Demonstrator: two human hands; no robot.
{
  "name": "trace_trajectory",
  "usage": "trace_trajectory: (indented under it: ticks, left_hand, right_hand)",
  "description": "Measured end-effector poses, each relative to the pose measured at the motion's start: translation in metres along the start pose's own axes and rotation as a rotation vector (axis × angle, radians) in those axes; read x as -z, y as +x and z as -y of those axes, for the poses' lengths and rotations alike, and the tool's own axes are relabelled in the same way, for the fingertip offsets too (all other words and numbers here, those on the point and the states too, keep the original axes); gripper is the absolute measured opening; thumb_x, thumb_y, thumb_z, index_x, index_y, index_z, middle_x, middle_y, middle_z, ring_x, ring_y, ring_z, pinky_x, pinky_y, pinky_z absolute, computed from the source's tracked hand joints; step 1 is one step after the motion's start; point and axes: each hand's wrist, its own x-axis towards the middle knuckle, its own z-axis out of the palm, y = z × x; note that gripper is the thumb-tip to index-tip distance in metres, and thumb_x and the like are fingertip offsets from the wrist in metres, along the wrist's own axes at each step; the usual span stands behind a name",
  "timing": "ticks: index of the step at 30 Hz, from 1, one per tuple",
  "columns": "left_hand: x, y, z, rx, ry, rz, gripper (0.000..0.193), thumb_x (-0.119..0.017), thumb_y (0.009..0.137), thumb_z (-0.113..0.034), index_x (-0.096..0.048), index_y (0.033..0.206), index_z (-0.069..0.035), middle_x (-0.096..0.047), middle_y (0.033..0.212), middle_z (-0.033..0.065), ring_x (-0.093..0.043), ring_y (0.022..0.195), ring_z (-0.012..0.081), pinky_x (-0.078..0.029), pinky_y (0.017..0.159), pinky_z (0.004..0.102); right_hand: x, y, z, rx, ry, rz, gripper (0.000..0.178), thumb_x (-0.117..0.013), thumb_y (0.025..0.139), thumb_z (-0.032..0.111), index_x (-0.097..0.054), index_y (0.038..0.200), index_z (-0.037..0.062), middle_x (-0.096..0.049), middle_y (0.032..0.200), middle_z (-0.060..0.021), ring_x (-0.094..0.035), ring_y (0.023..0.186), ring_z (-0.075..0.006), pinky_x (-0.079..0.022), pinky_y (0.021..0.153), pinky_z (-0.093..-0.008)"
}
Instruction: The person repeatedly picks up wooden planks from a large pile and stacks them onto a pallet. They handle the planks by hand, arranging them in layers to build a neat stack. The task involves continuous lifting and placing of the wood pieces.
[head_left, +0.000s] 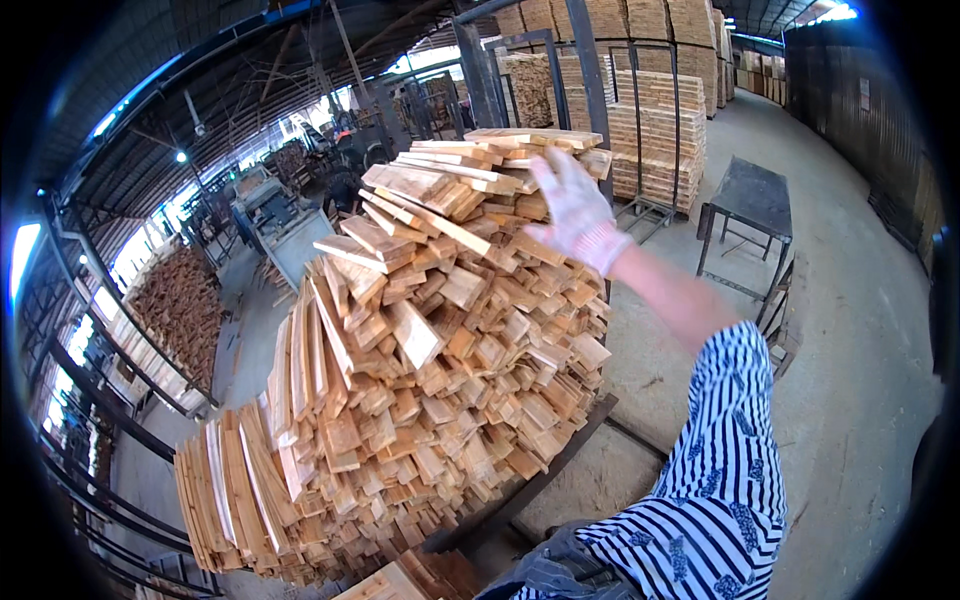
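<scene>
My right hand (583, 215) is spread wide by the wooden slats (450, 340); I can't confirm contact. A metal rack (636, 120) holds stacked boards (656, 140).

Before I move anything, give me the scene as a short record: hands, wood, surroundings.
Right hand: white-gloved, fingers spread, at the pile's upper right; contact unclear
Left hand: not in view
Pile: loose wooden boards, many with ends facing the camera
Stacks: neat boards, beyond the pile
Table: dark-topped, right of the hand
Sleeve: striped, dark and white
</scene>
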Motion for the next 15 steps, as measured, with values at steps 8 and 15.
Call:
trace_trajectory:
  ticks: [8, 15]
  left_hand:
    - [-0.007, -0.003, 0.008, 0.178, -0.272, 0.014, 0.06, -0.056, 0.104, -0.026, -0.031, 0.156, -0.01, -0.049, 0.147, 0.0218, -0.051, 0.133, 0.032, -0.043, 0.111, 0.045]
    - [-0.035, -0.01, 0.099, 0.245, -0.937, 0.114, 0.062, -0.056, 0.104, -0.026, -0.029, 0.157, -0.011, -0.046, 0.15, 0.0221, -0.049, 0.135, 0.0326, -0.042, 0.111, 0.0459]
  right_hand:
    - [-0.044, 0.148, 0.006, 0.325, -0.178, 0.43, 0.106, -0.083, 0.074, 0.038, -0.022, 0.161, 0.0283, -0.025, 0.163, -0.0184, -0.035, 0.145, -0.0413, -0.037, 0.118, -0.0485]
    - [-0.048, 0.172, 0.018, 0.031, 0.123, 0.356, 0.087, -0.069, 0.083, 0.023, -0.025, 0.158, 0.0182, -0.039, 0.154, -0.019, -0.045, 0.138, -0.0406, -0.04, 0.115, -0.0449]
